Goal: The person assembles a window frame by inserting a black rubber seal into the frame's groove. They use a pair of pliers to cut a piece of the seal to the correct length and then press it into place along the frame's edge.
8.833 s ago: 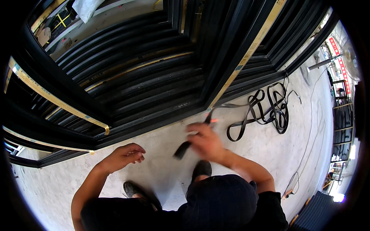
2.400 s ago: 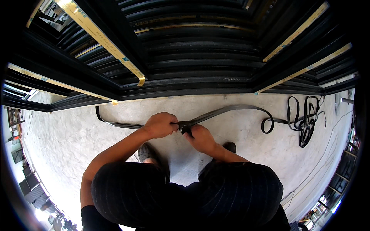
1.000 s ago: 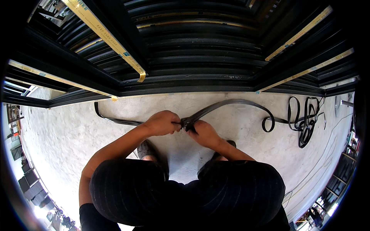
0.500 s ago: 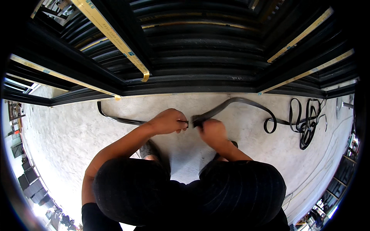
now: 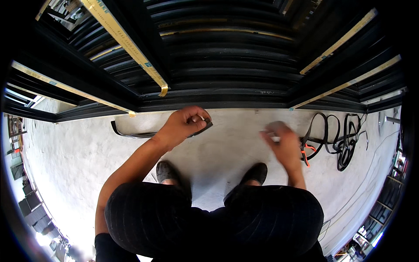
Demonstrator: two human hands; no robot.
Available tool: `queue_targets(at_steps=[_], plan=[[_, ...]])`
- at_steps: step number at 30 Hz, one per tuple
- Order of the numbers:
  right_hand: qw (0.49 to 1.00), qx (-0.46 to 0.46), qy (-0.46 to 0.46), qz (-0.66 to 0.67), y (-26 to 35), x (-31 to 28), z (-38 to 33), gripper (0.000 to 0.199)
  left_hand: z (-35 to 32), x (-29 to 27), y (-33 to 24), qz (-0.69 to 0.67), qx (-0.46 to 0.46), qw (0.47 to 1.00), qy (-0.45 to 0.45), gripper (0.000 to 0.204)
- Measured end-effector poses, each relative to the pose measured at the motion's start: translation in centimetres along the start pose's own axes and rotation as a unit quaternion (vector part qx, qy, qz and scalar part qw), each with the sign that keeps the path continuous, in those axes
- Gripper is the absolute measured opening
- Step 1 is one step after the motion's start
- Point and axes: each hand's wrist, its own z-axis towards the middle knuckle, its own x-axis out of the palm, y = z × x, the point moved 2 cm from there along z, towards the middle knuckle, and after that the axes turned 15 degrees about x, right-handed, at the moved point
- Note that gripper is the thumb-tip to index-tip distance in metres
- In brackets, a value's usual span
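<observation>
My left hand (image 5: 185, 124) is closed on one end of a short black flexible strip (image 5: 135, 135). The strip runs left along the floor and bends up at its far end. My right hand (image 5: 281, 142) is over the floor to the right, blurred by motion, its thumb and fingers curved apart around a bare gap. Just beyond its wrist lies a tool with orange handles (image 5: 308, 150), its working end not clear. It rests by a long black strip (image 5: 345, 159), which is heaped in loose loops at the right.
Across the top stands a large black frame structure (image 5: 227, 102) with ribbed bars and yellow tape strips (image 5: 131, 46). My shoes (image 5: 255, 173) are on the pale concrete floor (image 5: 218, 153). A thin cord (image 5: 364, 183) runs along the floor at the right.
My right hand has let go of the long strip and moved right; that strip now lies nearer the loops. The orange handles have come into view. My left hand has risen slightly with the short strip.
</observation>
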Motion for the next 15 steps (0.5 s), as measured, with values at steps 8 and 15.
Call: queue_targets(at_steps=[8, 15], plan=[[0.937, 0.001, 0.234, 0.26, 8.0, 8.7, 0.9, 0.026, -0.5, 1.3, 0.7, -0.049, -0.007, 0.999, 0.014, 0.014], [0.942, -0.041, 0.21, 0.26, 8.2, 8.9, 0.5, 0.018, -1.2, 1.9, 2.5, -0.304, -0.11, 0.946, -0.007, 0.012]])
